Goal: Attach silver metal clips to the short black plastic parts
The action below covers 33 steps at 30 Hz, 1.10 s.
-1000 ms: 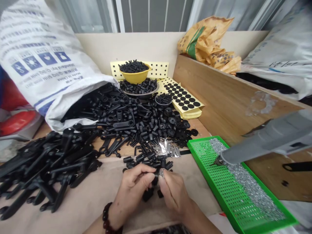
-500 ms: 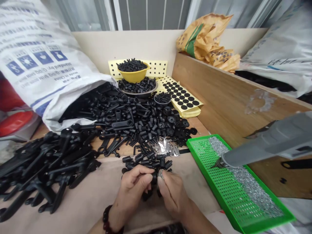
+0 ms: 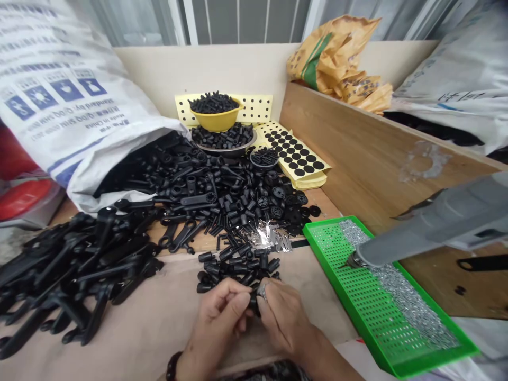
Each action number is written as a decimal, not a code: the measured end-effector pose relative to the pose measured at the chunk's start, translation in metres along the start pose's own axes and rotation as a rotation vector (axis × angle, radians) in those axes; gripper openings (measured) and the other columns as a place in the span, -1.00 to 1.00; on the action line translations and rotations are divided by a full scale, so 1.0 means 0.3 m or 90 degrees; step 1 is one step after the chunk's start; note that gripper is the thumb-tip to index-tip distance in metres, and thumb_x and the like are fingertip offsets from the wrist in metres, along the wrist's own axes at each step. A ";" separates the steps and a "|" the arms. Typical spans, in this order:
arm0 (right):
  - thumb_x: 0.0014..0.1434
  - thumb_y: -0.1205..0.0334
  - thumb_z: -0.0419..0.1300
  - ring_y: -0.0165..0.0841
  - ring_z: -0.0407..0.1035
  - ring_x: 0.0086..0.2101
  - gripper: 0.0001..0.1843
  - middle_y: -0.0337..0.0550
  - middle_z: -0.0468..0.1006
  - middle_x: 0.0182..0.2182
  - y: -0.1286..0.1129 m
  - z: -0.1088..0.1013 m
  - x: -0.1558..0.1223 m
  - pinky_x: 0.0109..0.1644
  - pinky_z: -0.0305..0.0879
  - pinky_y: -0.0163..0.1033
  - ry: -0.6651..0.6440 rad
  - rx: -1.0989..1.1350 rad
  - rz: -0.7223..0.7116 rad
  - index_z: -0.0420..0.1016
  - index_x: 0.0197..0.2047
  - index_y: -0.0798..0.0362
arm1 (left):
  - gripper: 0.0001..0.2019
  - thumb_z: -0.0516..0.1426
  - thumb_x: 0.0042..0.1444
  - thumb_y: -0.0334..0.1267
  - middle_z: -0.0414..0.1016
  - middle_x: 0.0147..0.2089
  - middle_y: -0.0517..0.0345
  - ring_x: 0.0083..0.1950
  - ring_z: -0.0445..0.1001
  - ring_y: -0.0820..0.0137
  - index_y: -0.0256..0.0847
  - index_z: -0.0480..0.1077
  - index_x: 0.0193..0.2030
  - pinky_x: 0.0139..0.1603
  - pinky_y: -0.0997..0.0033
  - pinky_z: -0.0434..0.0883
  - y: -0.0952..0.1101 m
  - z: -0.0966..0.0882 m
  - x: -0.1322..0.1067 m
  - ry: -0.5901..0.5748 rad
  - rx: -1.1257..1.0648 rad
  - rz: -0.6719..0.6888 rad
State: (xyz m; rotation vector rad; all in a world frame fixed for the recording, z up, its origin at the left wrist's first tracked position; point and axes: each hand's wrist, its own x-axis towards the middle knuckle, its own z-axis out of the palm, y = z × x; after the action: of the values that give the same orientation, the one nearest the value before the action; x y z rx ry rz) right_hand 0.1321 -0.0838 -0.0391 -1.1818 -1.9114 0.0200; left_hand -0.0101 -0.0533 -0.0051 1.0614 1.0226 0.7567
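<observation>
My left hand (image 3: 222,317) is closed, thumb and forefinger pinching a small black plastic part (image 3: 254,302). From the other side my right hand (image 3: 283,312) grips the same part, its fingers curled in. Something silvery (image 3: 262,289) shows at the right forefinger; whether it is a ring or a metal piece I cannot tell. Fingers hide most of the black part. Just beyond the hands lies a small heap of black plastic cylinders (image 3: 238,264), and behind it thin silver metal clips (image 3: 265,235).
At left, black plastic handles (image 3: 99,259) are piled beside a white sack (image 3: 75,100). A green tray (image 3: 349,296) of small metal pieces stands at right, a grey power screwdriver (image 3: 420,222) above it. Behind are a yellow bowl (image 3: 218,121) and sticker sheets (image 3: 309,182).
Both hands have drawn slightly closer together around the black part. The black cylinders just beyond them show more fully now. The view has shifted a little.
</observation>
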 end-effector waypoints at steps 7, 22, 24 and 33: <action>0.27 0.40 -0.23 -0.36 0.22 -0.51 -0.75 -0.21 0.29 -0.57 -0.022 0.008 -0.008 -0.35 0.21 -0.26 0.001 -0.028 0.024 0.13 -0.41 0.04 | -0.71 0.20 -0.05 -0.02 0.25 -0.64 0.31 -0.61 0.21 0.55 -0.26 0.43 -0.42 -0.58 0.59 0.20 -0.042 0.000 -0.018 0.044 0.066 0.067; 0.31 0.31 -0.23 -0.45 0.17 -0.57 -0.69 -0.31 0.20 -0.60 -0.024 -0.003 -0.004 -0.48 0.05 -0.34 -0.087 0.187 0.178 0.05 -0.48 0.01 | -0.92 0.11 0.08 -0.30 0.51 -0.43 0.23 -0.41 0.44 0.45 -0.15 0.44 -0.36 -0.37 0.57 0.36 -0.005 -0.023 -0.013 0.003 0.315 0.262; 0.31 0.30 -0.21 -0.45 0.15 -0.58 -0.69 -0.33 0.18 -0.61 -0.019 -0.007 -0.003 -0.47 0.04 -0.33 -0.097 0.191 0.191 0.04 -0.49 0.00 | -0.93 0.11 0.08 -0.31 0.52 -0.40 0.22 -0.38 0.46 0.44 -0.16 0.43 -0.36 -0.34 0.56 0.36 -0.002 -0.028 -0.008 -0.028 0.314 0.266; 0.31 0.31 -0.20 -0.46 0.19 -0.55 -0.71 -0.32 0.20 -0.58 -0.017 -0.016 0.013 -0.44 0.05 -0.35 -0.095 0.228 0.228 0.06 -0.48 0.01 | -0.81 0.14 0.03 -0.17 0.41 -0.51 0.22 -0.48 0.33 0.44 -0.21 0.45 -0.27 -0.48 0.52 0.29 0.004 -0.050 0.000 -0.053 0.226 0.116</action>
State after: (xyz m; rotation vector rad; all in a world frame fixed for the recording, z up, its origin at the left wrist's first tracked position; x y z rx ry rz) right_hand 0.1310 -0.0857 -0.0313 -1.2796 -1.7038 0.6324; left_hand -0.0240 -0.0478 -0.0060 1.4949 1.0200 0.6838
